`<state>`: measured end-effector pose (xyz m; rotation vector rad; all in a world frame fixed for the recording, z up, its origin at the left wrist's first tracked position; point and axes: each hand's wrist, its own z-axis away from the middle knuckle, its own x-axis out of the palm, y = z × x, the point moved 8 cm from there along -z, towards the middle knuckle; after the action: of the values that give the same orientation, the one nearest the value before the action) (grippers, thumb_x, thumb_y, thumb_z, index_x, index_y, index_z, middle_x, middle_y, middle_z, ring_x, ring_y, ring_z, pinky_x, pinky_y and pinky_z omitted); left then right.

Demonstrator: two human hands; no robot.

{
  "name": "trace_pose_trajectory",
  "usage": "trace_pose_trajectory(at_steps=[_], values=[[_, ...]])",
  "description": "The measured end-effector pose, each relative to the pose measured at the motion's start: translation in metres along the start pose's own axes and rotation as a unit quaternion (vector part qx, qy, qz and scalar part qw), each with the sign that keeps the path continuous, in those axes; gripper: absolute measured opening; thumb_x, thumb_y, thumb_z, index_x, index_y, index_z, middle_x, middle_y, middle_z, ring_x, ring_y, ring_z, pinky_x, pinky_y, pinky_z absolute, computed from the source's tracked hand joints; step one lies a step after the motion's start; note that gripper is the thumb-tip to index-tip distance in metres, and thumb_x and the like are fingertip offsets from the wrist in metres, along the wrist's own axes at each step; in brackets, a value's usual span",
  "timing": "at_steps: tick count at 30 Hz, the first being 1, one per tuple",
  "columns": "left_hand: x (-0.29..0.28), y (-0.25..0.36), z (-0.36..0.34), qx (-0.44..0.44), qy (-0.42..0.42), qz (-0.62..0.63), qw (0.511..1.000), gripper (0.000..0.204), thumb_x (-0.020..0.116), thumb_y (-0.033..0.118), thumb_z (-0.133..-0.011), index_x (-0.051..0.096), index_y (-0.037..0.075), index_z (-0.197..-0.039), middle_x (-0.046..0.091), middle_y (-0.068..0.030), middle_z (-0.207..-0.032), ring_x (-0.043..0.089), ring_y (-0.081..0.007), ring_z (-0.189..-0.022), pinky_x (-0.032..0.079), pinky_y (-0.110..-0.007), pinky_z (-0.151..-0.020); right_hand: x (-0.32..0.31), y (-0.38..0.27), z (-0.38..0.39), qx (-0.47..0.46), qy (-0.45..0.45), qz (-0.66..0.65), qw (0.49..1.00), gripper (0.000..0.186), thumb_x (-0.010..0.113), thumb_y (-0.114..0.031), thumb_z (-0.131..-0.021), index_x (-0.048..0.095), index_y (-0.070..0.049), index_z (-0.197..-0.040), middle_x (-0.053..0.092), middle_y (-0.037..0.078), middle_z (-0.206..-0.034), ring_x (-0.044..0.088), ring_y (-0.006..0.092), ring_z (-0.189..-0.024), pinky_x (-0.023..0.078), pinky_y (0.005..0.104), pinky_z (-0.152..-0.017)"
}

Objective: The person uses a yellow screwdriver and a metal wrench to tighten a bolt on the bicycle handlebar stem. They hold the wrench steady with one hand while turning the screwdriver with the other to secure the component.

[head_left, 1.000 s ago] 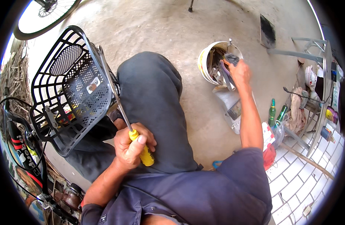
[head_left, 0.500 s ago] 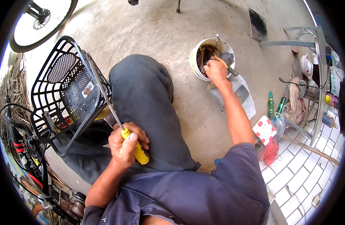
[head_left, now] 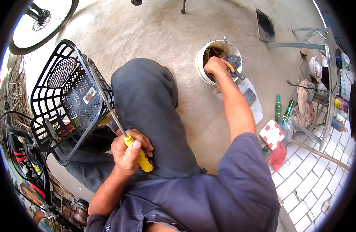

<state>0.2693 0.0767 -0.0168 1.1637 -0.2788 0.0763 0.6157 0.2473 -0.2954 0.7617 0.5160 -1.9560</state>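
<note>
A screwdriver (head_left: 144, 159) with a yellow handle sits in the left hand (head_left: 126, 150), whose fingers are wrapped around the handle with the thumb pressed along it. The handle's butt sticks out on the fist's near right side; the metal shaft slants away, far and left, toward the right edge of the black basket (head_left: 78, 112); whether they touch is unclear. Farther off to the right, the right hand (head_left: 215, 66) reaches into the mouth of a white bucket (head_left: 200, 66); its fingertips are hidden, so its grip cannot be told. Just right of it, an orange-handled tool (head_left: 228, 65) leans inside the bucket.
</note>
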Motion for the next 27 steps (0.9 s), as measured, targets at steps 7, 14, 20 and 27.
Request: trace_pose_trajectory(at_steps=[7,14,20,27], values=[[-0.001,-0.001,0.000,0.000,0.003,0.006,1.000,0.030,0.057,0.024,-0.097,0.058,-0.003,-0.084,0.062,-0.0168,-0.076,0.061,-0.0201,-0.057,0.053,-0.030,-0.055,-0.089,0.092,-0.014,0.008,0.179,-0.106,0.978,0.030,0.070,-0.030,-0.074,0.075,0.000,-0.077,0.072,0.016,-0.071,0.071,0.0243,-0.067,0.054,0.0377,-0.066],[-0.001,-0.001,0.000,-0.002,0.005,0.004,1.000,0.030,0.057,0.024,-0.097,0.058,-0.003,-0.084,0.061,-0.0166,-0.076,0.061,-0.0203,-0.057,0.053,-0.030,-0.055,-0.085,0.113,0.041,0.030,0.344,-0.099,0.933,0.024,0.070,-0.027,-0.081,0.075,-0.008,-0.094,0.075,0.013,-0.091,0.073,0.0276,-0.083,0.055,0.0413,-0.076],[-0.001,-0.002,0.001,0.003,0.005,0.006,1.000,0.028,0.057,0.022,-0.097,0.058,-0.003,-0.084,0.061,-0.0168,-0.077,0.061,-0.0201,-0.058,0.053,-0.030,-0.055,-0.047,0.042,0.078,-0.219,0.283,-0.041,0.933,0.020,0.068,-0.023,-0.084,0.072,-0.011,-0.099,0.070,0.015,-0.102,0.067,0.0350,-0.094,0.053,0.0465,-0.083],[0.000,-0.001,0.002,0.007,0.013,0.005,1.000,0.028,0.057,0.022,-0.097,0.058,-0.003,-0.085,0.061,-0.0168,-0.078,0.061,-0.0201,-0.058,0.053,-0.030,-0.056,-0.003,0.001,0.059,-0.339,0.193,0.180,0.903,0.020,0.074,-0.020,-0.076,0.073,-0.009,-0.093,0.067,0.013,-0.096,0.063,0.0330,-0.099,0.051,0.0444,-0.086]])
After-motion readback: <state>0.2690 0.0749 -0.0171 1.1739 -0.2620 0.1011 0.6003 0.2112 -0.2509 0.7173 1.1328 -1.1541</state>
